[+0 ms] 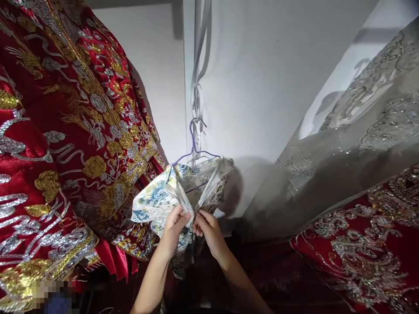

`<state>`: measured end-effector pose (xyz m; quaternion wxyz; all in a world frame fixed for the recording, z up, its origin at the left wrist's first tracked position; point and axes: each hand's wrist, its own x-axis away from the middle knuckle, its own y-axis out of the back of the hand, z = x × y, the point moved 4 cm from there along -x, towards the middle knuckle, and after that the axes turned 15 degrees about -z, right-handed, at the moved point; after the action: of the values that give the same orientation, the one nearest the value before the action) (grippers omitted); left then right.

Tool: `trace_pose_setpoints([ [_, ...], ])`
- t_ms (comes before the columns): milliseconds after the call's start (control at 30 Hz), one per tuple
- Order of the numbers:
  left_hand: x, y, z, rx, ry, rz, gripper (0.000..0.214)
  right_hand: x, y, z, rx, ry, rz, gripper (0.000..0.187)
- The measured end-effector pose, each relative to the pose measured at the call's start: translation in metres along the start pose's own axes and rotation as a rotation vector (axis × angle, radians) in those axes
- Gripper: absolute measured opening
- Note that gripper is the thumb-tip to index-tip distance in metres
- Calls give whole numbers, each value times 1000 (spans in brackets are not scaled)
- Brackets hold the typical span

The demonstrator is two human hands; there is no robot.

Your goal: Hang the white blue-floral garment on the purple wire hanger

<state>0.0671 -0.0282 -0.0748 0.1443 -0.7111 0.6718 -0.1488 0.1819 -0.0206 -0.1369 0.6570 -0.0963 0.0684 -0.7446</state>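
Note:
A white garment with a blue and yellow floral print (152,198) hangs from a purple hanger (192,138). Its neckline is open in a V, and the hanger's bar shows inside. Both hands meet at the bottom of that V. My left hand (176,223) pinches the left front edge between thumb and fingers. Close beside it, my right hand (207,224) grips the right front edge. Whatever small fastening may lie between the fingertips is hidden. Below the hands a thin dark strip dangles down the garment's front.
The hanger's hook sits in a white strap (197,98) against the wall. Red gowns with gold and silver embroidery (94,113) fill the left side. On the right hang a pale beaded gown (353,126) and a red beaded skirt (369,244).

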Motion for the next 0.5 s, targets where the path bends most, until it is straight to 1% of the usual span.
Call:
trace_pose_setpoints([
  [100, 8, -2, 3, 54, -2, -60, 39, 5, 11, 8, -7, 17, 20, 37],
  [200, 18, -6, 8, 107, -38, -120, 43, 11, 22, 14, -11, 9, 9, 39],
  [267, 27, -12, 13, 125, -51, -131, 45, 12, 26, 16, 38, -9, 18, 42],
  [333, 35, -20, 18, 131, -61, -131, 46, 13, 29, 18, 131, -28, 48, 44],
  [400, 40, -25, 19, 129, -72, -152, 48, 13, 30, 20, 215, -43, 82, 43],
  [500, 42, -21, 17, 121, -54, -213, 50, 16, 33, 23, 222, -58, 113, 39],
])
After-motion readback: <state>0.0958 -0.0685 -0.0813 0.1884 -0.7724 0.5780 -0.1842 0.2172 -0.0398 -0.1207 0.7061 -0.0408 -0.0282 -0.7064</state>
